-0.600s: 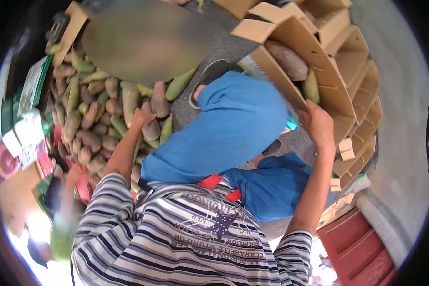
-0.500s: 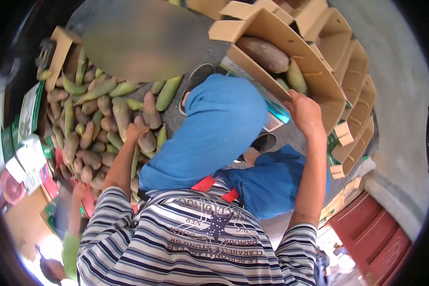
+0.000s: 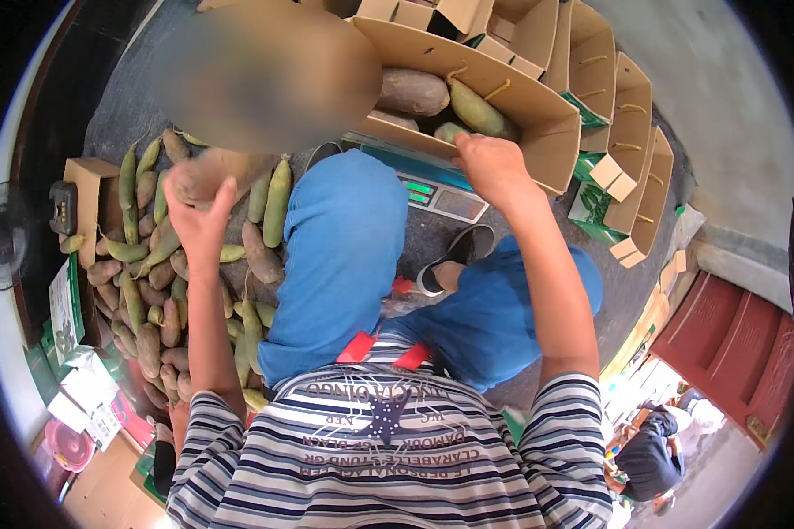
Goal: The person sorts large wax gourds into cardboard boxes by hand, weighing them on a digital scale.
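My left hand (image 3: 201, 216) is raised over the pile, fingers closed around a thick brownish radish (image 3: 207, 176), which is blurred and partly hidden by a grey smudge. My right hand (image 3: 496, 169) grips the near wall of an open cardboard box (image 3: 538, 163), its fingertips beside a green radish end (image 3: 451, 132). Inside that box lie a large brown radish (image 3: 413, 92) and a long green radish (image 3: 483, 113). Under the box is a flat scale (image 3: 457, 204) with lit green digits.
Many green and brown radishes (image 3: 150, 339) are heaped on the floor at left. More open cardboard boxes (image 3: 631, 132) stand in a row at right. A small carton (image 3: 88, 185) is by the heap. Another person (image 3: 653, 454) is at lower right.
My left hand has risen from the heap, now with a brownish radish in it. My right hand stays at the box wall. The view has shifted, showing the scale's display.
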`<state>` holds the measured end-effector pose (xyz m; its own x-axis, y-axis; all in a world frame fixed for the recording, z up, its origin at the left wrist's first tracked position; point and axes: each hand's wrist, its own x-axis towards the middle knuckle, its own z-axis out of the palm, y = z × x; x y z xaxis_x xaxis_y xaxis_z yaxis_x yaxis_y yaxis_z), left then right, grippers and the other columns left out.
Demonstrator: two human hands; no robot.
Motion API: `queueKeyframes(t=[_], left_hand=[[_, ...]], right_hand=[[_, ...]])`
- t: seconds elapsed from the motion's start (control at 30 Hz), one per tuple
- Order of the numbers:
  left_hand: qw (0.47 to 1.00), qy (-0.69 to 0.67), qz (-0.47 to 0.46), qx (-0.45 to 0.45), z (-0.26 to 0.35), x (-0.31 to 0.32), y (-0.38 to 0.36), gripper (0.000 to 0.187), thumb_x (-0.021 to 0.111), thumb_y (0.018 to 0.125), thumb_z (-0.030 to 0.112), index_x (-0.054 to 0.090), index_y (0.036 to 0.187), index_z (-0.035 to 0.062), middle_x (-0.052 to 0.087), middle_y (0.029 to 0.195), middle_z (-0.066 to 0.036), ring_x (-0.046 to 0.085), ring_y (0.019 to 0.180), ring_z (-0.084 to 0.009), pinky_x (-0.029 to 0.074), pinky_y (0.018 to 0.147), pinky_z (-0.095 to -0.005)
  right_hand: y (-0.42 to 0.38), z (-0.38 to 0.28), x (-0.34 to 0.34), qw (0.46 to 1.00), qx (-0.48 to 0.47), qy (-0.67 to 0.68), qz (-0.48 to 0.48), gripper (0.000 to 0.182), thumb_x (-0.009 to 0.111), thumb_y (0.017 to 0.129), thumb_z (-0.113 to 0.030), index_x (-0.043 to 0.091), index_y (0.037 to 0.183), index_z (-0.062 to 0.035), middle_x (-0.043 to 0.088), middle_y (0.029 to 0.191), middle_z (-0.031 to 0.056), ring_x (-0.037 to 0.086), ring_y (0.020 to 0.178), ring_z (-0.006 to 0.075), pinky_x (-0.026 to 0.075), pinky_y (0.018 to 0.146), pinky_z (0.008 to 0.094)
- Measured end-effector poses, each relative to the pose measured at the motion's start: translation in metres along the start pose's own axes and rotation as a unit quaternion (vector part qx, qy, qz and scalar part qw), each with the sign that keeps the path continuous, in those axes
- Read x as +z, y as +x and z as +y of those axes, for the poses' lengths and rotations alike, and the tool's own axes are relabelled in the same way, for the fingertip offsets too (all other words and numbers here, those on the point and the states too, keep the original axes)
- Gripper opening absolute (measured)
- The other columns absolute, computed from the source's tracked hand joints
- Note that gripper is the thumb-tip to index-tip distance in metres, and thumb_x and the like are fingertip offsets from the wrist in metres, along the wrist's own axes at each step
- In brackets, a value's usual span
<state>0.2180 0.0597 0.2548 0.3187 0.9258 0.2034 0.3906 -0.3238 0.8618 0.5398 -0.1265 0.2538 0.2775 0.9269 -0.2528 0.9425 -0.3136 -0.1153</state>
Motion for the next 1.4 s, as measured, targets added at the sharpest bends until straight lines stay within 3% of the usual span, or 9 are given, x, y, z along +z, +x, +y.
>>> queueKeyframes(t=[0.1,0.27,0.37,0.5,0.83,0.9,0.97,1.2,1.4], left_hand=[[0.982,-0.170,0.018,0.080,0.079,0.039,0.024,0.053,0.074,0.072,0.014,0.046,0.115,0.0003,0.055,0.108,-0.011,0.055,0.097,-0.0173,0.046,0.084,-0.0311],[0.967,-0.203,-0.151,0.011,0.125,0.109,0.042,0.048,0.071,0.076,0.016,0.047,0.115,-0.0021,0.056,0.107,-0.013,0.056,0.097,-0.0171,0.047,0.081,-0.0309],[0.984,-0.068,-0.111,0.124,0.133,0.111,0.034,0.044,0.064,0.082,0.008,0.045,0.119,-0.0036,0.050,0.119,-0.012,0.055,0.103,-0.0175,0.046,0.082,-0.0273],[0.964,-0.101,-0.159,0.188,0.172,0.100,0.009,0.036,0.066,0.079,0.007,0.053,0.111,-0.0001,0.061,0.095,-0.009,0.060,0.086,-0.0152,0.047,0.077,-0.0266],[0.884,-0.028,-0.267,0.382,0.233,0.182,0.009,0.026,0.062,0.083,0.013,0.056,0.106,0.0032,0.061,0.092,-0.009,0.062,0.081,-0.0186,0.048,0.073,-0.0292],[0.860,0.137,-0.257,0.419,0.195,0.204,0.013,0.028,0.063,0.082,0.018,0.054,0.104,0.0033,0.058,0.094,-0.013,0.061,0.083,-0.0292,0.049,0.071,-0.0369],[0.783,0.323,-0.334,0.413,0.172,0.207,0.012,0.031,0.063,0.080,0.021,0.051,0.103,0.0032,0.057,0.099,-0.016,0.059,0.089,-0.0360,0.049,0.073,-0.0433],[0.736,0.346,-0.459,0.357,0.171,0.217,0.006,0.031,0.061,0.081,0.019,0.051,0.107,0.0045,0.054,0.107,-0.017,0.058,0.094,-0.0354,0.048,0.078,-0.0434],[0.748,0.219,-0.340,0.527,0.158,0.261,0.002,0.042,0.058,0.081,0.011,0.049,0.122,0.0111,0.048,0.124,-0.015,0.052,0.109,-0.0307,0.044,0.088,-0.0425]], right_hand=[[0.000,0.001,0.002,1.000,-0.017,-0.012,0.013,0.011,0.053,0.080,-0.011,0.057,0.087,-0.0029,0.065,0.080,0.0165,0.064,0.079,0.0331,0.051,0.065,0.0431],[0.001,0.002,0.005,0.999,-0.028,-0.011,0.035,0.013,0.049,0.079,-0.006,0.060,0.086,-0.0041,0.066,0.080,0.0153,0.065,0.079,0.0315,0.052,0.063,0.0423],[-0.001,-0.001,0.003,0.999,-0.007,-0.019,0.028,0.013,0.050,0.079,-0.008,0.063,0.082,-0.0057,0.067,0.080,0.0140,0.066,0.080,0.0295,0.053,0.063,0.0410],[-0.003,0.005,0.007,0.999,-0.007,0.017,0.048,0.013,0.051,0.079,-0.009,0.061,0.083,-0.0023,0.065,0.075,0.0141,0.064,0.076,0.0328,0.051,0.065,0.0425],[-0.011,0.021,-0.005,0.987,-0.043,0.032,0.149,0.015,0.055,0.079,-0.013,0.067,0.081,-0.0062,0.067,0.083,0.0151,0.065,0.080,0.0297,0.051,0.068,0.0421],[-0.036,0.026,-0.051,0.991,0.061,0.079,0.093,0.016,0.055,0.079,-0.016,0.065,0.087,-0.0058,0.066,0.087,0.0143,0.064,0.084,0.0308,0.049,0.072,0.0425],[-0.063,0.040,-0.072,0.970,0.062,0.126,0.201,0.018,0.054,0.084,-0.012,0.062,0.098,-0.0041,0.063,0.092,0.0167,0.062,0.087,0.0285,0.048,0.078,0.0363],[-0.228,0.146,-0.034,0.770,0.339,0.192,0.505,0.027,0.055,0.089,-0.014,0.059,0.115,-0.0046,0.058,0.112,0.0110,0.058,0.101,0.0194,0.047,0.083,0.0311],[-0.420,0.202,0.125,0.748,0.615,-0.011,0.250,0.061,0.059,0.084,-0.040,0.045,0.126,0.0022,0.050,0.123,0.0232,0.046,0.117,0.0354,0.036,0.098,0.0399]])
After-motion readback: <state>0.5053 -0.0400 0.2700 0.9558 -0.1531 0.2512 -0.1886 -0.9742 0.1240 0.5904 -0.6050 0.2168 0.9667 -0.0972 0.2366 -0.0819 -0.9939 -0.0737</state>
